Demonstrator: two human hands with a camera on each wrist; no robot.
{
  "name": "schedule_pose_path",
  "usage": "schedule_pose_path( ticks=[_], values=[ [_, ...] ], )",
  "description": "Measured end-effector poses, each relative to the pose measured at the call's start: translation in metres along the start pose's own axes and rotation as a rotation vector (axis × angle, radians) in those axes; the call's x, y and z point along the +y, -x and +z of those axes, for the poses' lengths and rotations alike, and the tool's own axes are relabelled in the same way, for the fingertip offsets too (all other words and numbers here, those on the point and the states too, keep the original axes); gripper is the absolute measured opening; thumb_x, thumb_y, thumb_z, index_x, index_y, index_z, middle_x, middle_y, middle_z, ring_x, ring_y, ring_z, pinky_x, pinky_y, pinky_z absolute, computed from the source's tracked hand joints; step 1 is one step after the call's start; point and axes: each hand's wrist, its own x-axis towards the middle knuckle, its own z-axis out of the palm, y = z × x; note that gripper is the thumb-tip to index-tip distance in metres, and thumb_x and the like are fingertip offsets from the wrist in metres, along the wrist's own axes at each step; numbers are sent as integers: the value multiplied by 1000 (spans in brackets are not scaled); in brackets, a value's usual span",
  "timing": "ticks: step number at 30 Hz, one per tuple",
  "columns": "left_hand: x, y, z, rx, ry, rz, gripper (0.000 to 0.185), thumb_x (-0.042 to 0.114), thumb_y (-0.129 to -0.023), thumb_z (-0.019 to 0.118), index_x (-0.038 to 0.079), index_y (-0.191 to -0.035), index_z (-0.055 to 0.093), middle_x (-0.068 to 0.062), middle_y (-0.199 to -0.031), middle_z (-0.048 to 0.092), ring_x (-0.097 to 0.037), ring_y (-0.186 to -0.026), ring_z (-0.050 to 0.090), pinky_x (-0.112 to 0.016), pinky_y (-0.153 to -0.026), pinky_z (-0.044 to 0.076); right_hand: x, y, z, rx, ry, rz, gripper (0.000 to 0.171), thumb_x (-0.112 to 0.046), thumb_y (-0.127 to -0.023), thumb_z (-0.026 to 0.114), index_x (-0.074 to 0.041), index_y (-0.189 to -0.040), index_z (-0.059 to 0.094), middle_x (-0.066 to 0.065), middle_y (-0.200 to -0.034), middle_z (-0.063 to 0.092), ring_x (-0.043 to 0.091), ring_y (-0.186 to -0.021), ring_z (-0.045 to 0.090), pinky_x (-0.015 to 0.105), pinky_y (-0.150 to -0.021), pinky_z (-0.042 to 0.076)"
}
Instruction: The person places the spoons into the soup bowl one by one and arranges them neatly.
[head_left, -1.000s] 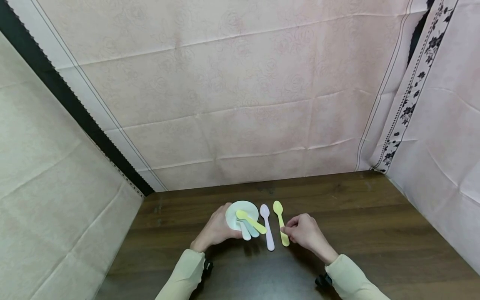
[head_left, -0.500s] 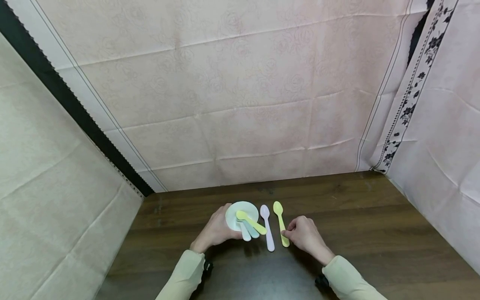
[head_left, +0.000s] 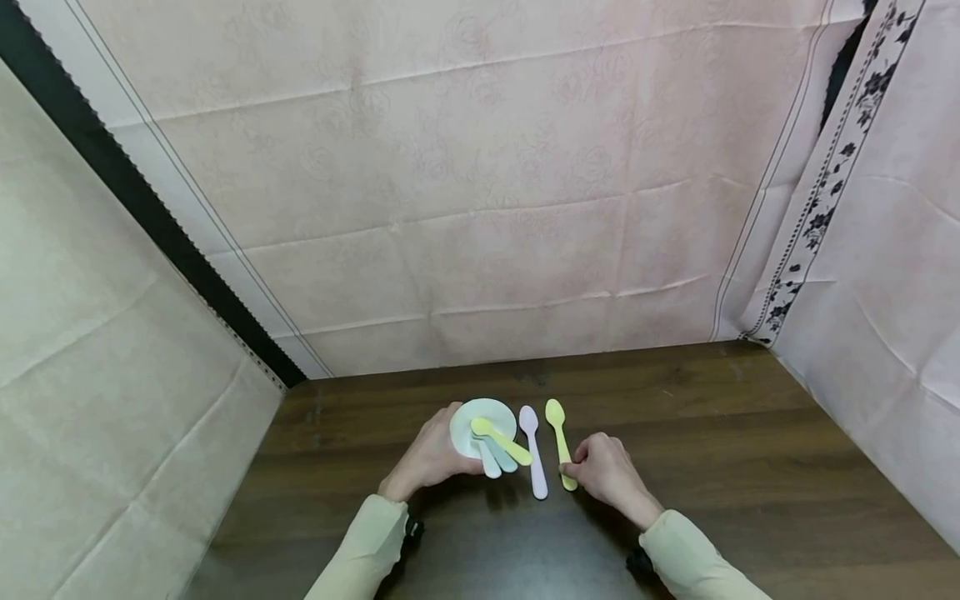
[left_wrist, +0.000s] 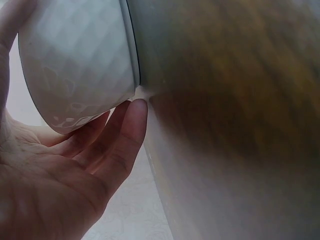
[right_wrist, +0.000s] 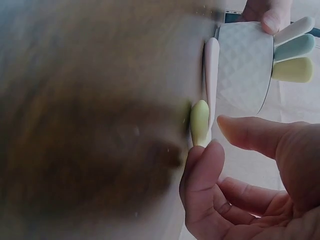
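Observation:
A pale, diamond-textured bowl (head_left: 463, 417) stands upright on the table, its facets plain in the left wrist view (left_wrist: 80, 55). My left hand (head_left: 435, 454) grips its side, fingers curled around the wall. Inside lean three spoons, white (head_left: 490, 462), blue-green (head_left: 504, 456) and yellow (head_left: 512, 451), handles out over the rim. Flat on the wood beside the bowl lies a lilac spoon (head_left: 535, 458). Right of that is another yellow spoon (head_left: 557, 425). My right hand (head_left: 609, 475) has its fingertips at this spoon's handle end; in the right wrist view the thumb (right_wrist: 250, 135) stands apart from the index finger.
The dark wooden table (head_left: 675, 400) runs back to a pale cloth wall (head_left: 480, 208). Further cloth walls close in on the left (head_left: 112, 375) and the right (head_left: 885, 333).
My right hand has drawn slightly toward me along the yellow spoon's handle, its fingers more bent. The left hand, bowl and spoons keep their places.

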Motion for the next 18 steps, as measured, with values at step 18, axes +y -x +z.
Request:
schedule_pose_path(
  ticks=[18],
  values=[
    [2, 1, -2, -3, -2, -14, 94, 47, -69, 102, 12, -144, 58, -6, -129, 69, -22, -115, 64, -42, -95, 54, -26, 18, -15, -16, -15, 6, 31, -21, -83, 93, -13, -65, 70, -1, -61, 63, 15, -58, 56, 29, -53, 44]
  ],
)
